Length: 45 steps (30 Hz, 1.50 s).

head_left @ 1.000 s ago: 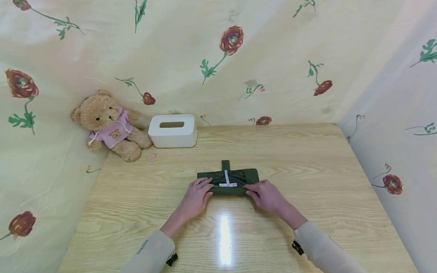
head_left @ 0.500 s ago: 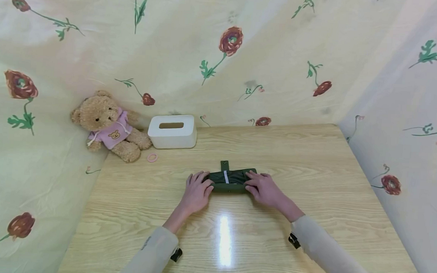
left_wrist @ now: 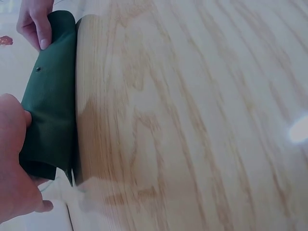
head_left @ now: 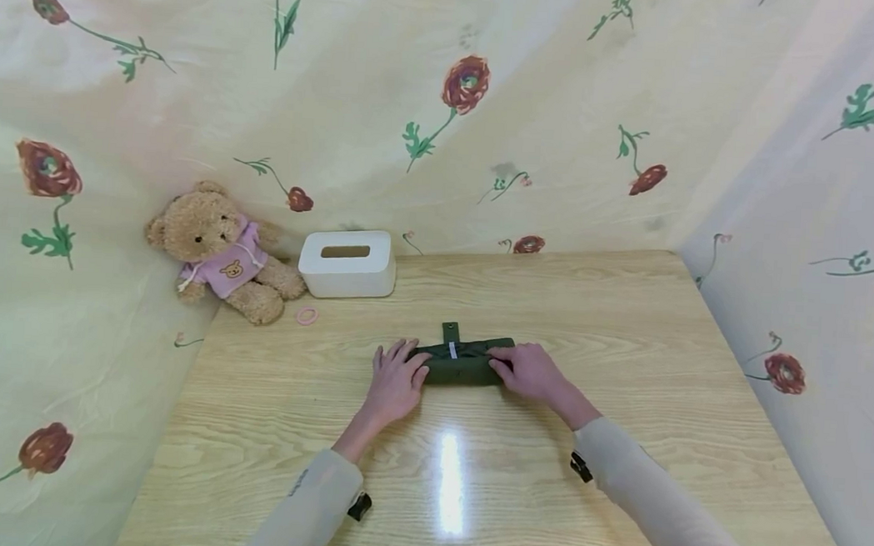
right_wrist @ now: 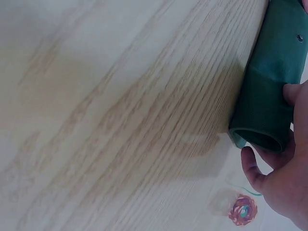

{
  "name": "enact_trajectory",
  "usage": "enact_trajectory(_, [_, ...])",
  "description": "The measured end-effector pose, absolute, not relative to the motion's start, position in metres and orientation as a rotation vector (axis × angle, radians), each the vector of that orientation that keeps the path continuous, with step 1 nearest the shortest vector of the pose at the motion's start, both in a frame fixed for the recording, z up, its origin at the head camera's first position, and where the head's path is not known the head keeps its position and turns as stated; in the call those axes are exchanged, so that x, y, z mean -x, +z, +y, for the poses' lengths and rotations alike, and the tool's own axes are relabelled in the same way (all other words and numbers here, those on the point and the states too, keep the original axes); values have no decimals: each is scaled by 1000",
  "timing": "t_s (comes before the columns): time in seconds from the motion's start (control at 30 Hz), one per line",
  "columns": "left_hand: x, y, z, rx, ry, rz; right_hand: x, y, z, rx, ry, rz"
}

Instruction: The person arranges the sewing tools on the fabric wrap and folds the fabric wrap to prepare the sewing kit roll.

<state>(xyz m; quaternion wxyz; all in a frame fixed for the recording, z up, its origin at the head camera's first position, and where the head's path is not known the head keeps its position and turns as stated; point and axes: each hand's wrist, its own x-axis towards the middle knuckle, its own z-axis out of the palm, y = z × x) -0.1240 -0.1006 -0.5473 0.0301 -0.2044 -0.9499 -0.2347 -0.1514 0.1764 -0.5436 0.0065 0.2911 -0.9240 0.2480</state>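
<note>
A dark green pouch (head_left: 461, 371), partly rolled into a flat tube, lies in the middle of the table in the head view. A strap with a snap (head_left: 451, 331) sticks out from its far side, and a bit of white tape (head_left: 453, 351) shows on the dark lining. My left hand (head_left: 394, 381) holds the left end, thumb on the near face and fingers over the top. At the right end, my right hand (head_left: 532, 372) grips the pouch between thumb and fingers. The right wrist view shows the hollow, rolled end of the pouch (right_wrist: 269, 103).
A white tissue box (head_left: 347, 264) stands at the back left, beside a teddy bear (head_left: 221, 247) in a pink top. A pink ring (head_left: 307, 316) lies in front of them. Flower-patterned walls (head_left: 460, 141) border the wooden table (head_left: 600, 304) at the back and sides.
The near edge of the pouch has been rolled away from me, covering the white label and most of the lining. Both hands have shifted slightly along with the roll.
</note>
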Motion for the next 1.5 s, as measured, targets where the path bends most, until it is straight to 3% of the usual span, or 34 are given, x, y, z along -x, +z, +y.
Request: enact_trajectory(1.5, [150,-553,-95,478,-419,-3096,162,-550,164,-670,436,-2975])
